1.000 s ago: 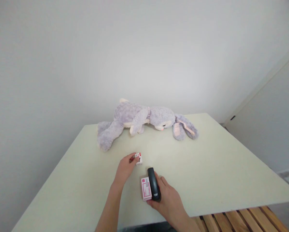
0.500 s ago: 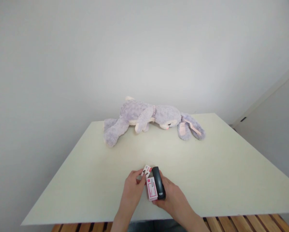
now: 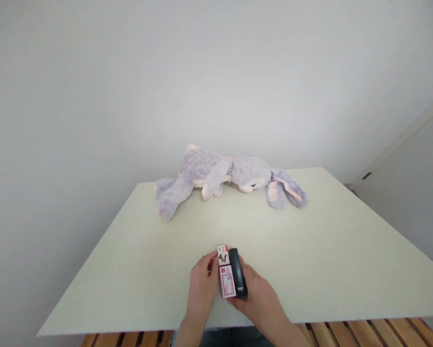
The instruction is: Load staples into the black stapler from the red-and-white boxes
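3 small things sit gathered near the front edge of the table [image 3: 129, 270], roughly at its middle: a black stapler [image 3: 238, 278], a longer pink-and-white box [image 3: 227, 282] lying flat against the stapler's left side, and a smaller white-and-red box [image 3: 223, 254] touching the far end of the longer one. As the things lie now, the grouping looks close to done; only the small box seems not yet squared up and let go.

The left hand [image 3: 202, 286] curls loosely, its fingertips pinching the small box. The right hand [image 3: 262, 299] cups the stapler from the right and near side; its fingers wrap the body, though how firmly they press cannot be told.

The stapler is smooth, hard plastic with a rounded far end and a long, narrow body. Both boxes are thin printed card with crisp corners. The table is a flat, matte, pale cream board with straight edges; wooden slats [image 3: 346, 332] show under its front edge.

Along the far edge, well apart from the hands, 1 plush rabbit [image 3: 223, 176] lies on its side, grey-lilac and fuzzy, with long floppy ears toward the right far corner.
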